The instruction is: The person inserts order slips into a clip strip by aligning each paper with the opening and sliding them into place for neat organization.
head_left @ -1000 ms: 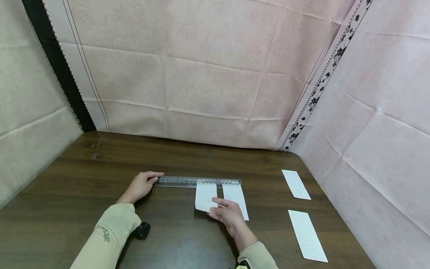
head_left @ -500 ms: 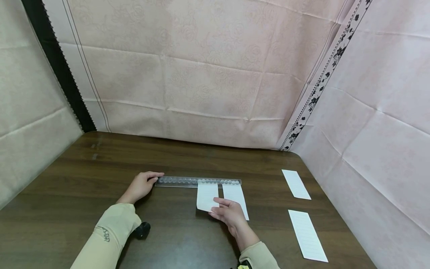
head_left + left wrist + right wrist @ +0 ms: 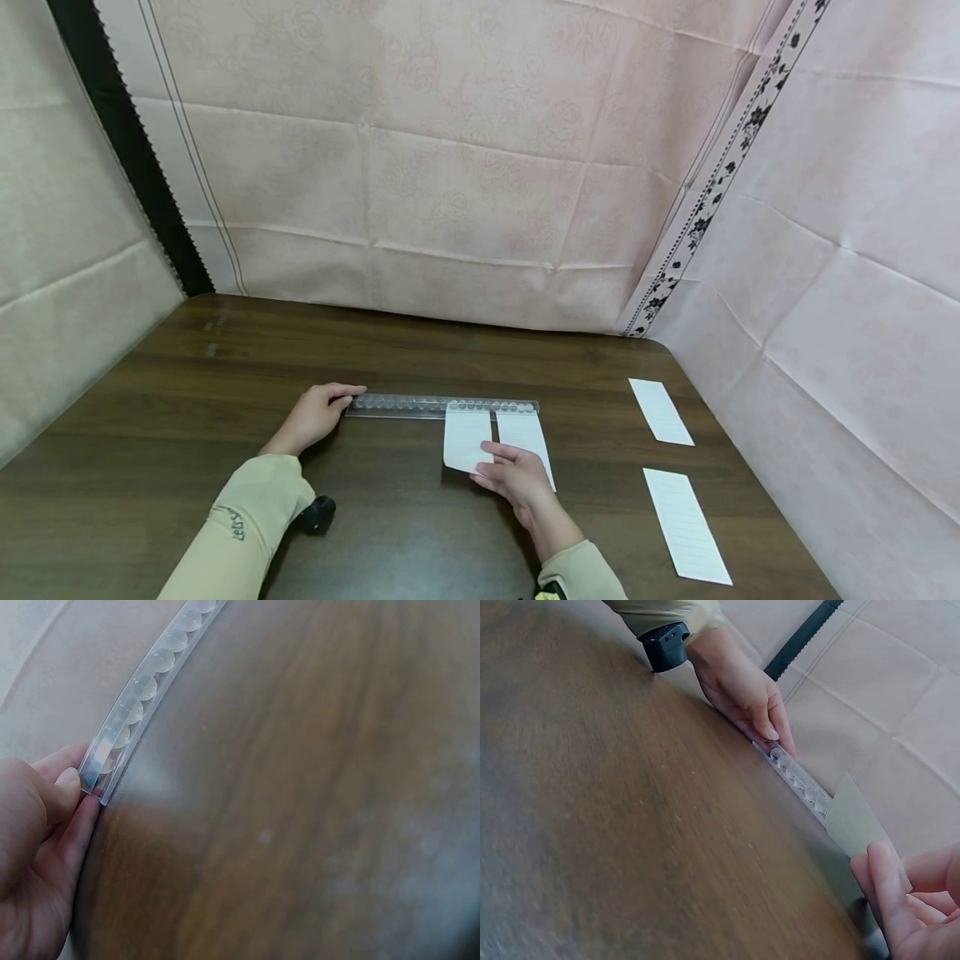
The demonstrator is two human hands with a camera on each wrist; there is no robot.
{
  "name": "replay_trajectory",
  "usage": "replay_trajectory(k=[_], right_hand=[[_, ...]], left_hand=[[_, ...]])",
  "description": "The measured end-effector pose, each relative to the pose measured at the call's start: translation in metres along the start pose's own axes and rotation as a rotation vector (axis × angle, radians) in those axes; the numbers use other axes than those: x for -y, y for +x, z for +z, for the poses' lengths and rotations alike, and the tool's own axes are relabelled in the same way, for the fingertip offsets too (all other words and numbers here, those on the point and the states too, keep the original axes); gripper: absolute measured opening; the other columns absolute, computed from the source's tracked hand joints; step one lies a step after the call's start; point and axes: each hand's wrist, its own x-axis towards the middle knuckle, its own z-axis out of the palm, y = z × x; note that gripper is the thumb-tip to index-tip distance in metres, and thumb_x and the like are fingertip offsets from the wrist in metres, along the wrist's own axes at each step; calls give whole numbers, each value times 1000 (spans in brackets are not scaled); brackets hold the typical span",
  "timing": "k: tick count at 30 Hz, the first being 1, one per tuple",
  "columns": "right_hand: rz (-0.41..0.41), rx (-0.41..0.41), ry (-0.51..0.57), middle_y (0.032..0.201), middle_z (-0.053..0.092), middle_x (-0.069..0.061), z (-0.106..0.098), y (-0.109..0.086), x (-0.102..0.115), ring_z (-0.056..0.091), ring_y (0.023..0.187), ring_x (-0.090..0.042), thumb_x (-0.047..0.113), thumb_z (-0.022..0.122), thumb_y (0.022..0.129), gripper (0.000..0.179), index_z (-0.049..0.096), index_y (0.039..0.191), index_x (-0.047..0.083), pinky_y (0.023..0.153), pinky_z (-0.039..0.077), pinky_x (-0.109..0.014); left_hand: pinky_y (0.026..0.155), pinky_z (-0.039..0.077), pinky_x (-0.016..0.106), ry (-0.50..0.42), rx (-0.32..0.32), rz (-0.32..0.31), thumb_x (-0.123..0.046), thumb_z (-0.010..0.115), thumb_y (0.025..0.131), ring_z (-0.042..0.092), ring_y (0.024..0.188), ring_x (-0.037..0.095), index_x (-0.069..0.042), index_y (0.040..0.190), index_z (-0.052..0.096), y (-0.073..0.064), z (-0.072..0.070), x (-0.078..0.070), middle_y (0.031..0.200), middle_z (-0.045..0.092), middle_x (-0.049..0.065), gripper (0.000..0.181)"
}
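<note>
A clear plastic ticket rail point(image 3: 405, 406) with a row of round balls inside lies across the table. My left hand point(image 3: 313, 417) pinches its left end between thumb and fingers; the left wrist view shows the thumb on the rail's point(image 3: 142, 694) end. Toward the rail's right half, a white lined paper slip point(image 3: 467, 440) has its top edge under the balls. Its lower right corner is pinched by my right hand point(image 3: 519, 483), with the slip point(image 3: 855, 817) tilted up off the table. Just right of it, a second slip point(image 3: 522, 435) hangs from the rail's right end, partly behind my hand.
Two loose white slips lie on the right of the wooden table point(image 3: 187, 433): one farther back point(image 3: 662, 412), one nearer point(image 3: 687, 525). Pale fabric point(image 3: 450, 167) walls in the back and both sides. A black device point(image 3: 318, 514) sits at the left wrist.
My right hand has slid the pinched slip a little to the right along the rail, narrowing the gap to the second slip. The left hand and the rail have stayed put.
</note>
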Motion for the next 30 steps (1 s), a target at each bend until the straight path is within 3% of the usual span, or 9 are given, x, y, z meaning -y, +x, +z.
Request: replay_trajectory(k=[17, 30], right_hand=[[2, 1, -5, 94, 61, -16, -8, 0, 1, 64, 76, -18, -16, 57, 83, 39, 49, 121, -19, 74, 54, -32], [16, 9, -24, 99, 62, -17, -12, -1, 3, 64, 77, -18, -13, 58, 84, 40, 49, 123, -17, 74, 54, -33]], left_hand=[[94, 39, 53, -1, 3, -8, -5, 46, 97, 45, 120, 37, -4, 124, 61, 1, 1, 0, 126, 54, 20, 30], [94, 39, 53, 5, -10, -1, -4, 47, 97, 46, 119, 37, -4, 122, 62, 1, 0, 1, 125, 56, 19, 29]])
